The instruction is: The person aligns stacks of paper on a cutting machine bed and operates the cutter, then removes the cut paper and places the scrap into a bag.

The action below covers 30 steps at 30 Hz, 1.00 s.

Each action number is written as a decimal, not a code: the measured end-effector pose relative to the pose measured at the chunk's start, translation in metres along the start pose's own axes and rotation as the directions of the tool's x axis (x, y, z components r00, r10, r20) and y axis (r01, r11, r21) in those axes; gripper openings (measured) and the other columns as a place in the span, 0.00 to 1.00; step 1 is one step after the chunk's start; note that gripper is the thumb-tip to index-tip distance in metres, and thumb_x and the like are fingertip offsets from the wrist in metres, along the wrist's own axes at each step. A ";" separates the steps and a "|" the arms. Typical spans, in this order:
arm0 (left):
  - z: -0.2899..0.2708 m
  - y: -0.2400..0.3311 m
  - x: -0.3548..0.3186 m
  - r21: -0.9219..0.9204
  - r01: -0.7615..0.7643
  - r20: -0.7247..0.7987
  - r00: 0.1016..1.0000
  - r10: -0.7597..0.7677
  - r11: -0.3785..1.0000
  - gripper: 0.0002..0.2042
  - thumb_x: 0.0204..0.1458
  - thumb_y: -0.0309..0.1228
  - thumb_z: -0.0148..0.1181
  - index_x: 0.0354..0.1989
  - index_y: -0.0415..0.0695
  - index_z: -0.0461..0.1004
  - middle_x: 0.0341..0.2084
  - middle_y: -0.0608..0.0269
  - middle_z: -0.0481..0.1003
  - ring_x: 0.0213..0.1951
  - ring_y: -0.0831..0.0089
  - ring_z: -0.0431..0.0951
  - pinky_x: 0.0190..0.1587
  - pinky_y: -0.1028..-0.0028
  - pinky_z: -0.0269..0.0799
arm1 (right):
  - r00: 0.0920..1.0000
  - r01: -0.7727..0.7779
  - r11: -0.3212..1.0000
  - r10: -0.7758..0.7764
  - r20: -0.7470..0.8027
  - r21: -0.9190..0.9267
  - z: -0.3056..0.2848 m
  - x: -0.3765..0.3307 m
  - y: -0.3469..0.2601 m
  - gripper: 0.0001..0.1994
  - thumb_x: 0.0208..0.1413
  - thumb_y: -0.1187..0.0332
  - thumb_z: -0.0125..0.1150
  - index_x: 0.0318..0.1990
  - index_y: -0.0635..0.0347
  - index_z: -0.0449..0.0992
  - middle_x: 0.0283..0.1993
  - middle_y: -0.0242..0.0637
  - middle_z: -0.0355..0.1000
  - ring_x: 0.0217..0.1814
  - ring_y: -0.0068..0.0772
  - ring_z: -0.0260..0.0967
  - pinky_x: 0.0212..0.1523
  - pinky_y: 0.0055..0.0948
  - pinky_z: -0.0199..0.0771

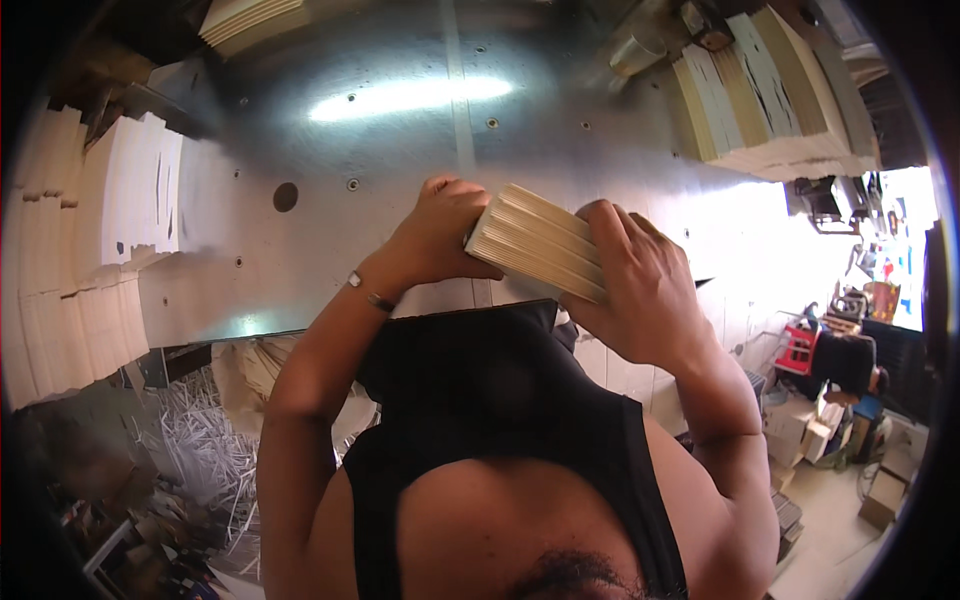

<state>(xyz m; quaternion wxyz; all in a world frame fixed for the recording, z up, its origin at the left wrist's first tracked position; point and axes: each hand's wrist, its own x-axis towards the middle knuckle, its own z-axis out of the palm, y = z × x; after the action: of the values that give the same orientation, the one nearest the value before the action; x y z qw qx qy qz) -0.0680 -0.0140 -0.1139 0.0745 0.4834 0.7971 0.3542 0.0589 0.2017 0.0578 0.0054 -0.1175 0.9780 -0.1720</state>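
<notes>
A thick stack of cream paper booklets (pixel 535 240) is held up over the near edge of a metal table, its layered edges facing up. My left hand (pixel 440 235) grips the stack's left end, fingers at the far side and thumb at the near side. Around its right end my right hand (pixel 645 280) is closed, with the thumb along the near side. The stack lies slanted, its left end farther from me than its right. Parts of both hands' fingers are hidden behind the paper.
The shiny metal table (pixel 330 230) has small holes and one larger round hole. Tall paper stacks (pixel 140 190) stand at the left, and more stacks (pixel 770 100) at the back right. Shredded paper strips (pixel 205 440) heap below left. A person (pixel 842 362) sits by a red stool at the right.
</notes>
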 end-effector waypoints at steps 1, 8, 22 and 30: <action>-0.001 0.001 0.000 0.016 -0.015 0.034 0.999 0.015 1.000 0.37 0.32 0.50 0.81 0.53 0.47 0.75 0.47 0.60 0.77 0.61 0.61 0.72 0.71 0.54 0.51 | 1.000 -0.005 1.000 0.005 0.002 -0.006 -0.001 0.000 -0.001 0.27 0.41 0.67 0.72 0.48 0.64 0.65 0.39 0.50 0.72 0.43 0.60 0.73 0.44 0.50 0.74; -0.001 0.005 0.001 -0.010 0.001 -0.035 0.999 -0.002 1.000 0.36 0.33 0.52 0.80 0.51 0.47 0.75 0.46 0.60 0.77 0.60 0.62 0.72 0.71 0.54 0.51 | 1.000 0.009 1.000 -0.008 0.029 -0.009 -0.003 0.001 -0.003 0.27 0.42 0.68 0.72 0.47 0.65 0.64 0.41 0.50 0.70 0.43 0.58 0.73 0.43 0.50 0.75; -0.028 0.016 0.000 -0.155 0.029 -0.066 0.997 -0.039 0.988 0.33 0.33 0.43 0.82 0.50 0.46 0.75 0.46 0.63 0.77 0.57 0.61 0.73 0.68 0.58 0.56 | 0.998 0.027 0.999 -0.026 0.050 -0.023 -0.022 0.003 -0.001 0.27 0.42 0.67 0.73 0.50 0.61 0.66 0.41 0.51 0.76 0.45 0.59 0.76 0.45 0.50 0.76; -0.111 0.076 0.030 -0.849 -0.142 -0.252 0.955 -0.154 0.509 0.36 0.43 0.38 0.82 0.59 0.40 0.70 0.52 0.66 0.76 0.58 0.73 0.73 0.62 0.68 0.69 | 0.950 0.112 0.211 0.263 -0.167 0.971 -0.008 -0.003 0.038 0.31 0.46 0.67 0.67 0.60 0.71 0.68 0.52 0.48 0.77 0.49 0.43 0.79 0.50 0.36 0.81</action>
<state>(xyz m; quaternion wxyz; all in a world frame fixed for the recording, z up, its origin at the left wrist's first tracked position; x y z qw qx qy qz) -0.0803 -0.0230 0.0230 0.1854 0.3210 0.5196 0.7698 0.0528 0.2393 0.0522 -0.0603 -0.0122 0.6457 -0.7611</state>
